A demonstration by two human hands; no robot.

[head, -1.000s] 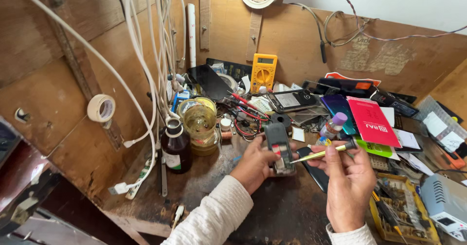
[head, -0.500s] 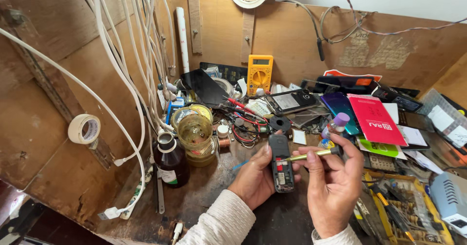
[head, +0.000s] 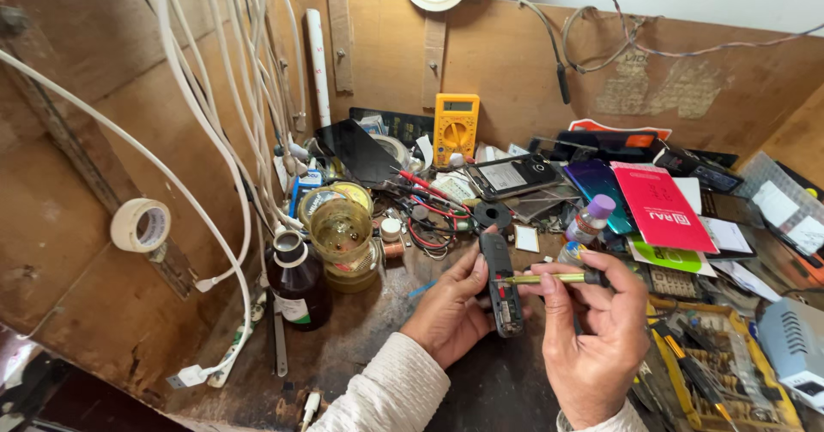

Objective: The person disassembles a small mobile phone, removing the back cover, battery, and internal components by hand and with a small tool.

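While the head camera looks down on a cluttered wooden workbench point(head: 360, 346), both hands meet right at its middle. Left hand point(head: 446, 312) comes in from a white knitted sleeve point(head: 386, 398), fingers curled and thumb up along the side of a small dark handset point(head: 502, 290), gripping it from the left with its opened back facing up. The handset stands lengthwise, its top end pointing away toward the back wall, its lower end sunk between the two palms. Right hand point(head: 596, 338) is closed too, thumb and forefinger pinching a slim yellow-green screwdriver point(head: 549, 277) by its dark handle; the shaft lies almost level, its tip touching the handset's exposed inside around the middle. Neither hand is spread; both are clamped on what they carry.

Round about them: just left of the left hand, a dark brown glass bottle point(head: 296, 282) stands upright, and beside it a clear jar point(head: 343, 243) of yellowish liquid. Behind the handset sits a black round part point(head: 493, 215), with a tangle of red and black wires point(head: 429, 226) near it. A yellow multimeter point(head: 455, 127) leans on the back board. Right of the screwdriver, a small bottle with a purple cap point(head: 592, 217), a red card point(head: 661, 209), and a yellow tool tray point(head: 730, 363) at the right hand's wrist. A roll of tape point(head: 140, 224) hangs on the left wall among white cables point(head: 206, 114).
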